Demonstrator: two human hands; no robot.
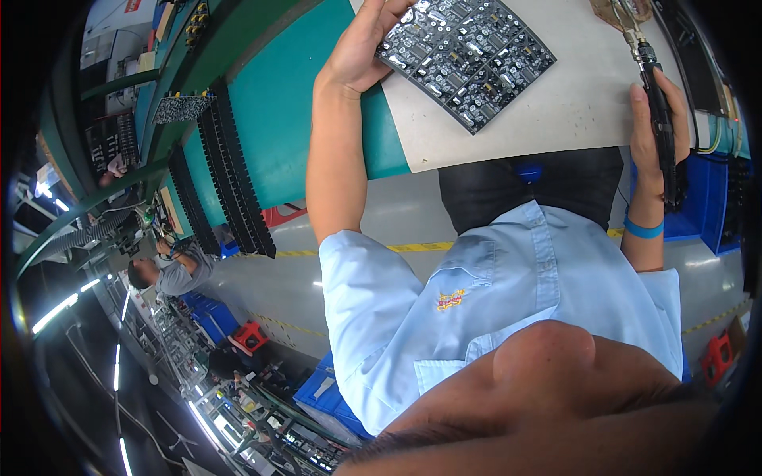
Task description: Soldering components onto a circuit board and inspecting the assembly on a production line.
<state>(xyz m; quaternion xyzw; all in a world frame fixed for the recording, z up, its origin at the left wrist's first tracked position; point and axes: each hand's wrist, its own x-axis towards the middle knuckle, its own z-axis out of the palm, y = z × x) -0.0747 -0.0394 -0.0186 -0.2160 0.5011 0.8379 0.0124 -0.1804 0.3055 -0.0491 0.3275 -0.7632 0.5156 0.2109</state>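
My left hand (367,49) grips a square panel of circuit boards (468,59) by its left corner, thumb and fingers closed on the edge. The panel is tilted above a grey-white mat (540,119), its component side showing. At the right, my right hand (649,127) is closed around a slim black hand tool (660,119) with a metal nose, whose exact kind I cannot make out. The tool's nose points away from me, toward a brownish, partly see-through object (619,12) at the top edge. A blue band (643,228) circles my right wrist.
Black slotted racks (230,166) stand on the green bench (278,103) to the left, with another circuit board (181,109) resting across them. Blue bins (689,198) sit below right. Green frame bars run along the left. Another person (178,274) works farther off.
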